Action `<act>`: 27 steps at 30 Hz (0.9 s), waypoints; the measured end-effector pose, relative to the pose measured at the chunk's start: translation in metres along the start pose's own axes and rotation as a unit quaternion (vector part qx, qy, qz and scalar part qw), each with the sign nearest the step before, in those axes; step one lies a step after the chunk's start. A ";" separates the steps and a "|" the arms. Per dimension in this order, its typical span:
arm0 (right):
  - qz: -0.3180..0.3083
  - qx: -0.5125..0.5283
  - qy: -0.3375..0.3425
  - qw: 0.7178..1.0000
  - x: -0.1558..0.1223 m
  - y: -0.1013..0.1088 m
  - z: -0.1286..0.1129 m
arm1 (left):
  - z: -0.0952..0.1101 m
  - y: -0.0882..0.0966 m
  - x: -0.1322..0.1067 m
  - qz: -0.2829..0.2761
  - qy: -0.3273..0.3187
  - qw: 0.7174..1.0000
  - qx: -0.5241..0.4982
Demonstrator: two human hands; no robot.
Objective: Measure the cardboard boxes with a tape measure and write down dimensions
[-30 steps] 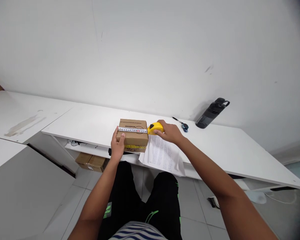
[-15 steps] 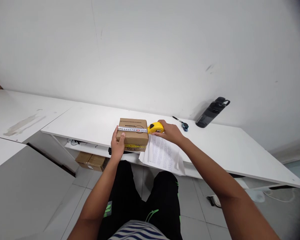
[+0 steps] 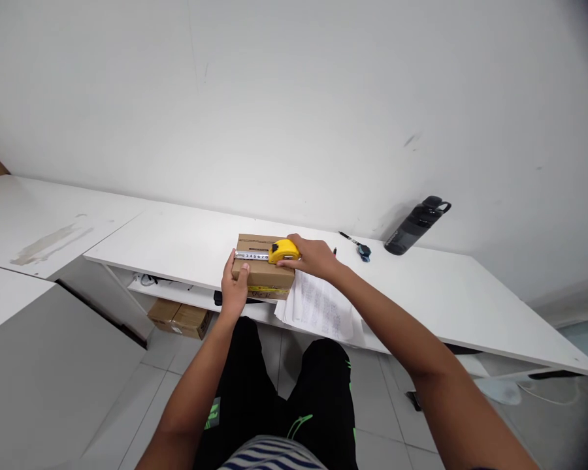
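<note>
A small brown cardboard box (image 3: 269,277) sits on the white desk near its front edge, with yellow tape along its near side. My left hand (image 3: 234,287) grips the box's left end, thumb on top, fingers by the end of the blade. My right hand (image 3: 316,256) is closed on a yellow tape measure (image 3: 285,250), held over the right half of the box top. Between the hands a short length of the metal blade (image 3: 253,256) lies across the top, its numbers showing. Written sheets of paper (image 3: 318,305) lie just right of the box, partly under my right forearm.
Behind my right hand lie a pen (image 3: 349,237) and a wristwatch (image 3: 364,252). A dark water bottle (image 3: 414,227) stands by the wall. Beneath the desk are a shelf (image 3: 176,292) and a cardboard carton (image 3: 180,317) on the tiled floor.
My right hand has moved left with the tape measure, from beyond the box's right edge to above its top. Less blade is out now. My left hand keeps its hold.
</note>
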State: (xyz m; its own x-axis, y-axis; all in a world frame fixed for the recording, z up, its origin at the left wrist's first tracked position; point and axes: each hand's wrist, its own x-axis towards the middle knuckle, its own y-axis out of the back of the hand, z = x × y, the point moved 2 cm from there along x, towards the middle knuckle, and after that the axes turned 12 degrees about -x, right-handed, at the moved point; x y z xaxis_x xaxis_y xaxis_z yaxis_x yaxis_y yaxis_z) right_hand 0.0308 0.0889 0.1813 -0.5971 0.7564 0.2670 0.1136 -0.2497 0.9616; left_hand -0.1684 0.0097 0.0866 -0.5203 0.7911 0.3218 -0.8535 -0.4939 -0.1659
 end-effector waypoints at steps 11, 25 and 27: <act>-0.001 -0.051 0.081 0.995 0.050 0.003 -0.083 | -0.011 0.007 -0.002 -0.013 0.023 0.999 -0.040; 0.076 0.411 -0.076 0.905 0.017 -0.029 -0.016 | -0.050 0.061 -0.038 -0.081 0.012 0.990 -0.112; 0.088 0.453 -0.078 0.884 0.009 -0.034 -0.025 | -0.049 0.060 -0.035 -0.063 0.023 0.989 -0.130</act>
State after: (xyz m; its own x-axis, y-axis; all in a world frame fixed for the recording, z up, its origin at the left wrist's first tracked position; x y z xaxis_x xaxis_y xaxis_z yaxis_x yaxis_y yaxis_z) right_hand 0.0021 0.0890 0.1492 -0.3991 0.8455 0.3547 0.8250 0.1623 0.5414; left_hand -0.2025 -0.0294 0.0194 -0.4052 0.8587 0.3138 -0.8866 -0.2855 -0.3638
